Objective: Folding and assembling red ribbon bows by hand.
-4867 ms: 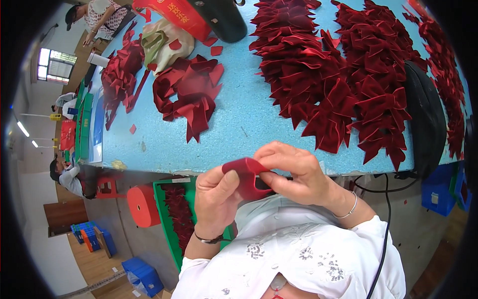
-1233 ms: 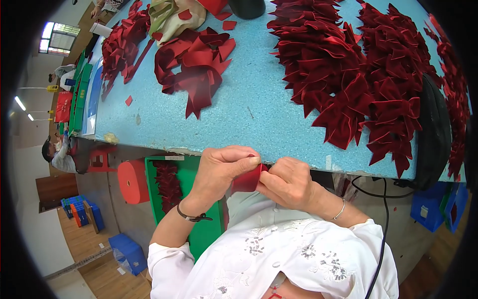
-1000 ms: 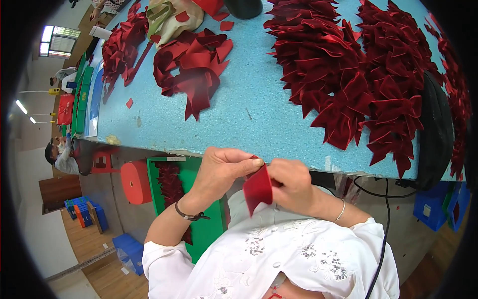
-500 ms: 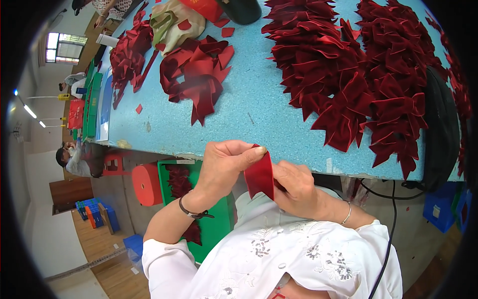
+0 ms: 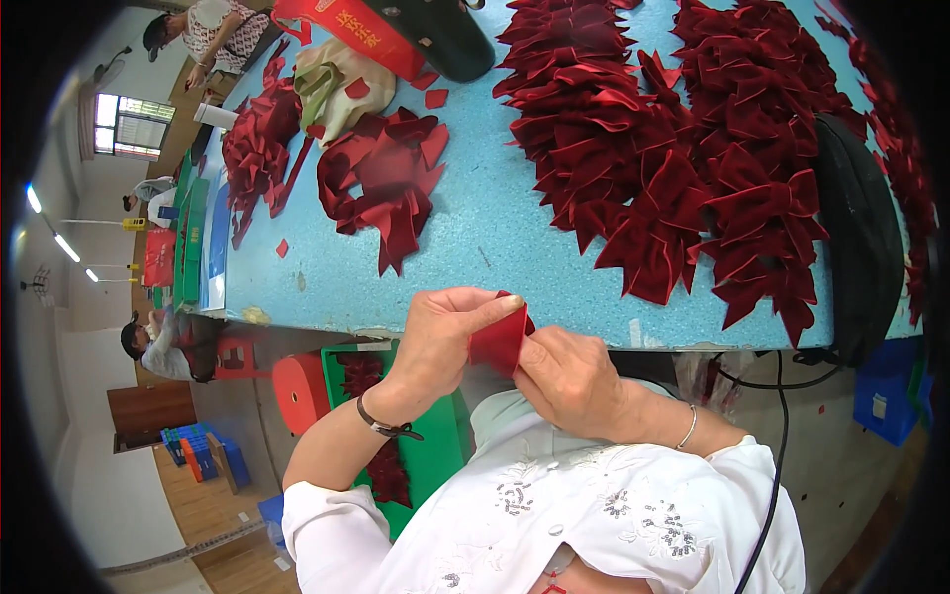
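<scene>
Between my two hands, just off the near edge of the table, is a short piece of dark red velvet ribbon [image 5: 497, 344]. My left hand [image 5: 442, 332] pinches its upper end between thumb and forefinger. Closed on its right edge, my right hand [image 5: 572, 376] hides part of the ribbon with its fingers. Dense rows of red velvet bows [image 5: 584, 129] lie across the table to the right. On the left of the table is a loose heap of red ribbon pieces [image 5: 386, 183], with another red ribbon heap [image 5: 259, 139] beyond it.
The blue table [image 5: 475, 267] spans the view. On it are a dark green cylinder [image 5: 450, 40], a pale cloth [image 5: 341, 84] and a black bag [image 5: 859, 238]. Below stand a green crate [image 5: 430, 445] holding bows and a red stool [image 5: 300, 393]. A black cable [image 5: 784, 436] hangs right. Other people are far left.
My right hand has shifted slightly left and closer to my left hand. The ribbon's lower end, which hung down with its notched tip showing, is now folded up toward my right fingers.
</scene>
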The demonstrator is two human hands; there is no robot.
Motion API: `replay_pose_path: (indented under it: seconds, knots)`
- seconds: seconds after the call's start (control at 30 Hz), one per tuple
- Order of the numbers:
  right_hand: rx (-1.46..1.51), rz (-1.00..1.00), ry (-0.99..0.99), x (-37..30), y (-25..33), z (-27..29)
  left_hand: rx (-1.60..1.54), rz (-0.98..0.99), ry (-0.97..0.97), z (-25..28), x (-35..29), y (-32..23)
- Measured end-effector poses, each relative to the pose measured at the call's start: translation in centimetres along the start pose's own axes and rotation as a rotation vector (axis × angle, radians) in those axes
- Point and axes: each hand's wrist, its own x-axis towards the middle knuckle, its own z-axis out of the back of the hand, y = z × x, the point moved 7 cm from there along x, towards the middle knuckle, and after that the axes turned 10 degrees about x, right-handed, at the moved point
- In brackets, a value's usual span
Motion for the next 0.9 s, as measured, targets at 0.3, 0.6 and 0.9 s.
replay_pose_path:
  seconds: [0.3,0.6,0.9]
  knots:
    - [-0.112,0.019,0.163,1.1,0.4,-0.8,-0.088,-0.048,0.057,0.3,-0.7,-0.5]
    - [-0.167,0.021,0.041,1.5,3.7,-0.2,-0.094,-0.269,0.028,0.9,-1.1,-0.2]
    - [-0.201,0.054,0.098,1.8,4.1,-2.0,-0.36,-0.255,0.085,0.9,-1.3,0.3]
